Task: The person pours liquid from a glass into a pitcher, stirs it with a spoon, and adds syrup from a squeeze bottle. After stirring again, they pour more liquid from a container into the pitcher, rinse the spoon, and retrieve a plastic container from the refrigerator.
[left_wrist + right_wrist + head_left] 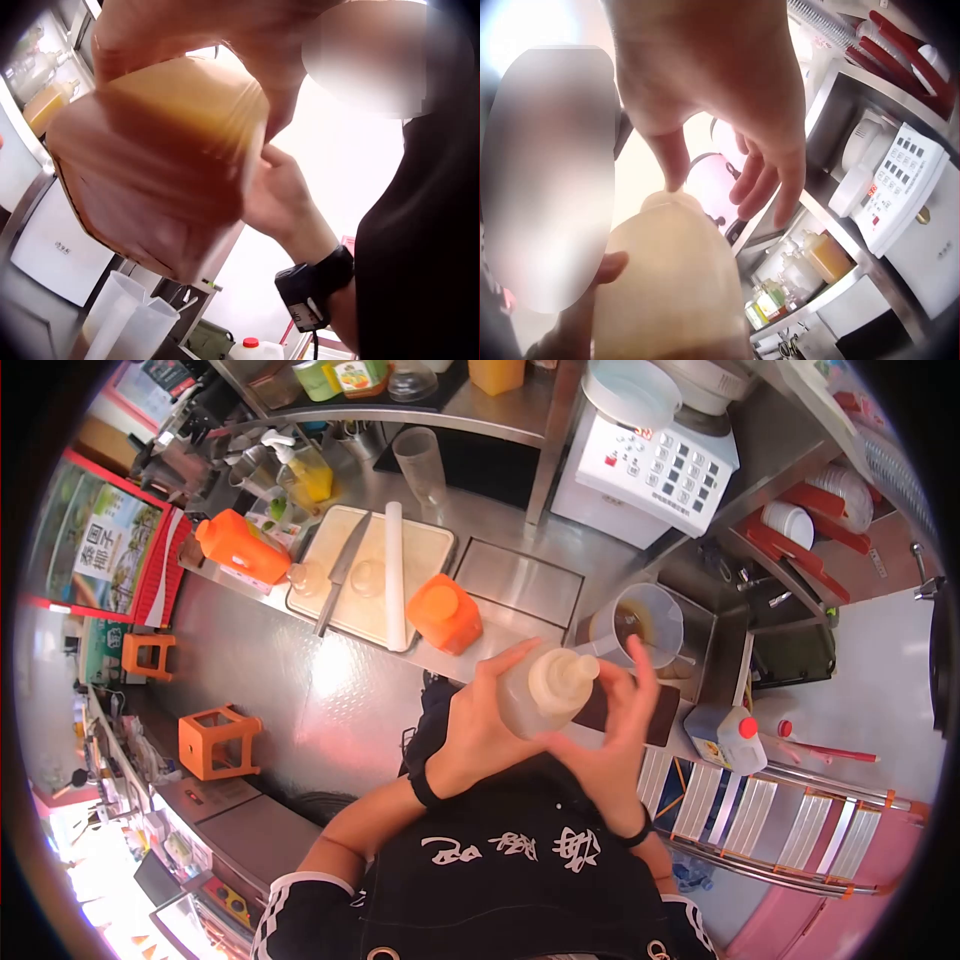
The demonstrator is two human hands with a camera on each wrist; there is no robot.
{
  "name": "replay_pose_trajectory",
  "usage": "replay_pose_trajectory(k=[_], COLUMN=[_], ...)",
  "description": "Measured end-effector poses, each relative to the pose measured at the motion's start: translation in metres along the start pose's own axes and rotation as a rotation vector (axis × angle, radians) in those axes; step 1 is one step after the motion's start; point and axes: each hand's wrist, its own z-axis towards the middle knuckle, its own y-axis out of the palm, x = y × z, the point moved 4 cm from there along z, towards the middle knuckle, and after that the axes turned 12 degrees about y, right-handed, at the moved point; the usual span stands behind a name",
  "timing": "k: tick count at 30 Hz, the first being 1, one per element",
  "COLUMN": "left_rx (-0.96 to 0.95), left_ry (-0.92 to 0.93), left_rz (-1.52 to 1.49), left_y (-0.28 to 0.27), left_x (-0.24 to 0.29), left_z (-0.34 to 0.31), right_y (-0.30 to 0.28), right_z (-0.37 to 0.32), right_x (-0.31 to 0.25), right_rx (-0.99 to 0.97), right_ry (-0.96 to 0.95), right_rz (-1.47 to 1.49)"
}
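In the head view my left hand point(478, 732) grips a translucent squeeze bottle point(518, 700) by its body, in front of my chest. Its cream nozzle cap point(560, 678) points up and to the right. Around that cap my right hand point(612, 758) spreads its thumb and fingers, without closing on it. From the right wrist, the thumb of my right hand point(720, 82) comes down at the cap while the other fingers hang loosely bent. Pale liquid shows inside the bottle point(150, 172) in the left wrist view.
A cutting board point(430, 545) bears a knife point(345, 565) and a white roll point(394, 580). Orange jugs point(447, 616) flank it. At right stand a pitcher point(660, 615) with brown liquid and a white keypad machine point(640, 480). A ladder point(790, 820) lies beyond the red-capped jug point(725, 740).
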Motion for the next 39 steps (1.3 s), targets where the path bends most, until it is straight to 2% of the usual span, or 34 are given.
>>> replay_pose_trajectory(k=[2, 3, 5, 6, 9, 10, 12, 13, 15, 16, 18, 19, 21, 25, 27, 28, 32, 34, 35, 37, 38, 39], left_rx=[-0.041, -0.053, -0.185, -0.245, -0.297, -0.291, -0.192, -0.185, -0.14, -0.13, 0.009, 0.019, 0.108, 0.242, 0.254, 0.278, 0.243, 0.185, 0.162, 0.135, 0.123, 0.111], left_ry=[0.105, 0.091, -0.08, -0.314, -0.35, -0.355, -0.152, -0.16, -0.118, -0.12, -0.155, -0.152, -0.157, -0.196, -0.2, -0.226, -0.268, -0.26, -0.252, -0.251, -0.255, -0.254], left_rz=[0.166, 0.164, -0.089, -0.178, -0.317, -0.311, -0.302, -0.299, -0.398, -0.394, -0.52, -0.511, -0.392, -0.225, -0.206, -0.207, -0.236, -0.256, -0.261, -0.276, -0.283, -0.289], left_y=[0.015, 0.019, 0.027, 0.028, 0.027, 0.027, 0.023, 0.02, 0.009, 0.002, -0.016, -0.025, -0.045, -0.084, -0.103, -0.112, -0.147, -0.166, -0.175, -0.19, -0.197, -0.205], left_x=[-0.009, -0.01, -0.012, -0.018, -0.026, -0.03, -0.031, -0.033, -0.035, -0.036, -0.037, -0.039, -0.046, -0.056, -0.063, -0.068, -0.091, -0.102, -0.106, -0.114, -0.121, -0.128], left_z=[-0.012, -0.015, -0.024, -0.03, -0.034, -0.033, -0.029, -0.031, -0.032, -0.034, -0.045, -0.051, -0.067, -0.085, -0.089, -0.089, -0.08, -0.069, -0.063, -0.056, -0.051, -0.045], right_y=[0.004, -0.002, -0.008, -0.013, -0.021, -0.023, -0.024, -0.021, -0.013, -0.007, 0.01, 0.025, 0.069, 0.151, 0.168, 0.169, 0.17, 0.161, 0.159, 0.162, 0.161, 0.159], right_z=[-0.006, -0.004, 0.008, 0.013, 0.019, 0.02, 0.021, 0.021, 0.026, 0.032, 0.049, 0.056, 0.058, 0.06, 0.07, 0.076, 0.089, 0.095, 0.099, 0.103, 0.104, 0.105], right_x=[0.013, 0.018, 0.027, 0.028, 0.034, 0.037, 0.047, 0.049, 0.053, 0.063, 0.103, 0.119, 0.156, 0.167, 0.165, 0.169, 0.156, 0.124, 0.125, 0.11, 0.117, 0.121], right_rx=[0.043, 0.045, -0.214, -0.346, -0.408, -0.417, -0.402, -0.411, -0.419, -0.43, -0.374, -0.388, -0.436, -0.317, -0.087, -0.129, -0.093, 0.049, 0.063, 0.043, 0.033, 0.045], right_ry=[-0.003, 0.015, 0.159, 0.2, 0.213, 0.215, 0.227, 0.235, 0.295, 0.298, 0.38, 0.378, 0.503, 0.407, 0.268, 0.391, 0.44, 0.432, 0.437, -0.12, -0.077, -0.076], right_rz=[-0.065, -0.061, 0.145, 0.19, 0.389, 0.393, 0.462, 0.463, 0.723, 0.722, 0.569, 0.57, -0.217, -0.11, 0.187, 0.078, -0.152, -0.371, -0.375, -0.792, -0.62, -0.626])
